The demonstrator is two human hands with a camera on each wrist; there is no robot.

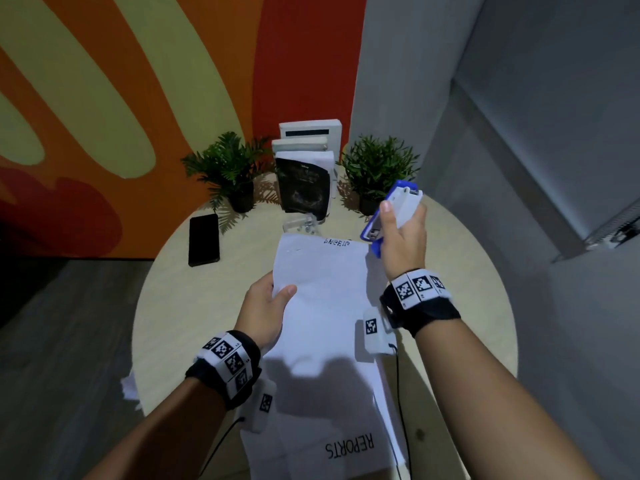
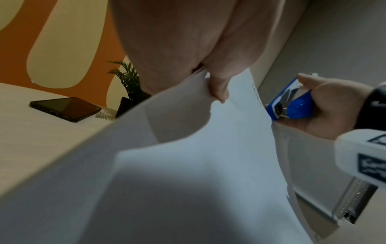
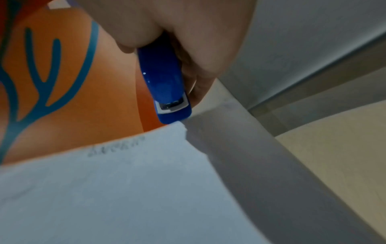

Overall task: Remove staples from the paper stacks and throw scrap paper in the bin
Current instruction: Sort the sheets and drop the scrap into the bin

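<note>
My left hand [image 1: 268, 308] pinches the left edge of a white paper stack [image 1: 322, 292], thumb on top, and holds it raised over the round table [image 1: 180, 306]. Handwriting runs along the stack's far edge. My right hand [image 1: 403, 233] grips a blue and white stapler [image 1: 393, 216], whose lower end sits at the stack's far right corner [image 3: 179, 127]. In the left wrist view the thumb [image 2: 219, 89] presses on the paper [image 2: 188, 165], with the stapler [image 2: 292, 102] just right of it. More sheets marked REPORTS [image 1: 349, 448] lie under the stack near me.
A black phone [image 1: 204, 240] lies on the table's left. Two potted plants [image 1: 228, 171] [image 1: 379, 168] flank upright books [image 1: 304, 174] at the back. A small clear object [image 1: 303, 225] sits before the books. A crumpled paper scrap [image 1: 128, 386] shows beyond the table's left rim.
</note>
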